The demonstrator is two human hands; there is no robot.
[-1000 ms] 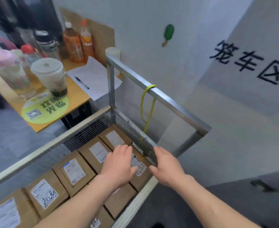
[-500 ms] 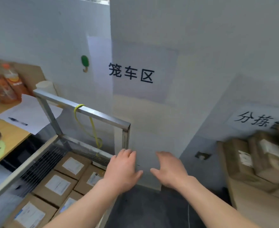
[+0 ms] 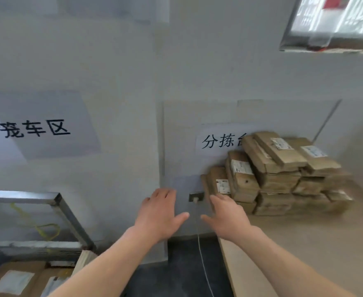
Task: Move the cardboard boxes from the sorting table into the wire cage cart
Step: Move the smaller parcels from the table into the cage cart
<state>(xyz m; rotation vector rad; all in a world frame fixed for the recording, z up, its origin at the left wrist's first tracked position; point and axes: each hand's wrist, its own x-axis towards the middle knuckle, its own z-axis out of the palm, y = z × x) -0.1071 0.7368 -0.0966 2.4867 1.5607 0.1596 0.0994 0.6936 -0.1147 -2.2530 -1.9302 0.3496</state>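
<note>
Head view: a wall corner, looked down on, with soft focus over much of the right side.
surface (image 3: 305, 258): pale top at right, with the boxes waiting to be moved at its far end against the wall.
wire cage cart (image 3: 65, 213): metal frame at near left, well apart from the pile across a strip of dark floor.
stack of cardboard boxes (image 3: 283, 174): labelled boxes piled several layers high on the far part of the surface. All of these are left to move, so I judge the job well short of finished.
boxes in the cart (image 3: 15, 279): at least two labelled tops lie flat at the near left edge. That share is done.
left hand (image 3: 161, 213): fingers straight and spread, palm down, holding nothing, over the gap between cart and surface.
right hand (image 3: 227, 215): flat and empty too. Its fingertips overlap the nearest box of the stack, but whether they touch it I cannot tell.
step, as I judge it: a reach for the next box.
cut off: most of the cart runs out of frame, so its fill cannot be told. The surface's right side is also lost.
blurred: the stack's right half is smeared, so there is no sure count and the labels are unreadable.
covered: the stack hides the end of the sign (image 3: 219, 140) behind it.
</note>
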